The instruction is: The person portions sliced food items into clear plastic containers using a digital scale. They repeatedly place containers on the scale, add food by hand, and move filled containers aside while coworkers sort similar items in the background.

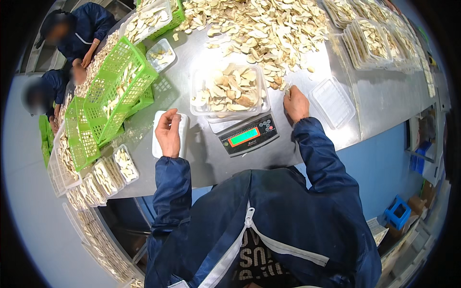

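A clear plastic tray heaped with sliced dried mushrooms [234,88] rests on a digital scale [248,135] with a lit green display. Left of the scale, my left hand [169,131] is over a white tray or lid [183,126], its fingers loosely curled with nothing visible in them. My right hand [296,102] is at the right of the scale, fingers pinched together around what looks like a pale mushroom slice [287,90]. A big pile of mushroom slices [266,28] spreads behind the scale. An unfilled clear plastic tray [332,102] lies right of my right hand.
Green plastic baskets [119,86] with some slices and a small clear tub [161,55] stand at the left. Filled trays [125,163] line the near left edge; stacks of filled trays [371,39] are at the back right. Two people [83,30] work at the far left.
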Demonstrator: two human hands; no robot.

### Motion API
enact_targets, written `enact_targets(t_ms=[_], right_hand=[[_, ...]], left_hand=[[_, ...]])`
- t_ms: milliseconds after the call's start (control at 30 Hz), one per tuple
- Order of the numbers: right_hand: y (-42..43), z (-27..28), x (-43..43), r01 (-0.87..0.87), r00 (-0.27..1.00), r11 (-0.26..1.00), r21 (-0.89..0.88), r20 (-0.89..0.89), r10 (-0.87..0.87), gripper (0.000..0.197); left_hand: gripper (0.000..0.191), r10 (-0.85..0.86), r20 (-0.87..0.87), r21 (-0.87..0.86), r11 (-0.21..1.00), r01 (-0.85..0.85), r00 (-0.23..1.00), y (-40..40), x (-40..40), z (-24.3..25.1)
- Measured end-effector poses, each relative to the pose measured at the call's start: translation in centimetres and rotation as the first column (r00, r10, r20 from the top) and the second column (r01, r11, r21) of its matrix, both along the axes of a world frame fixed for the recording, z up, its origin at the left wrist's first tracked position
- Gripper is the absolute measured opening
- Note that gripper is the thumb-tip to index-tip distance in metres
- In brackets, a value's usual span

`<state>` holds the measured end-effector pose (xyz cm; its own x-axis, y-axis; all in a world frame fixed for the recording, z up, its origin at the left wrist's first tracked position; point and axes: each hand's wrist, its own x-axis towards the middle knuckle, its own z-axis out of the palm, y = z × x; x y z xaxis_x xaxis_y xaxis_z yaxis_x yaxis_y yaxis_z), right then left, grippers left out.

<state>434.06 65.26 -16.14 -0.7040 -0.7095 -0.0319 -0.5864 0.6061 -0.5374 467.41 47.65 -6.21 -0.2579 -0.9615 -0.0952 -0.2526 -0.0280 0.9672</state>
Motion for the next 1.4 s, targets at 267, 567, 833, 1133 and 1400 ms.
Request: enact_targets(t_ms=[267,567,833,1133,1400], right_hand=[[-0.3,9.3,-0.8,0.018,0.853,0.932,-0.361,0.492,0.174,0.03],[-1.4,2.3,-4.6,-0.131,0.989,0.983,0.128,-0.054,0.139,0.034],[-2.7,-0.6,-2.4,-0.162,0.947,0.986,-0.028,-0.285,0.148,0.02],[-0.7,2.0,-4.5,0.116,0.911,0.941,-0.319,0.412,0.028,0.013],[-4.4,13.9,-1.0,-0.252,0.884,0.833,-0.493,0.233,0.406,0.007]], left_hand=[[0.025,-0.014,-0.025,-0.008,1.0,0.014,1.0,-0.1,-0.1,-0.2],[0.022,0.018,-0.075,0.045,0.999,-0.015,0.997,1.5,-1.2,0.9],[0.022,0.074,-0.013,0.017,0.997,-0.073,0.997,2.0,1.4,0.2],[0.023,0.093,-0.032,0.03,0.995,-0.092,0.995,1.6,1.5,0.5],[0.024,0.042,-0.089,0.006,0.999,-0.042,0.995,1.0,0.9,0.8]])
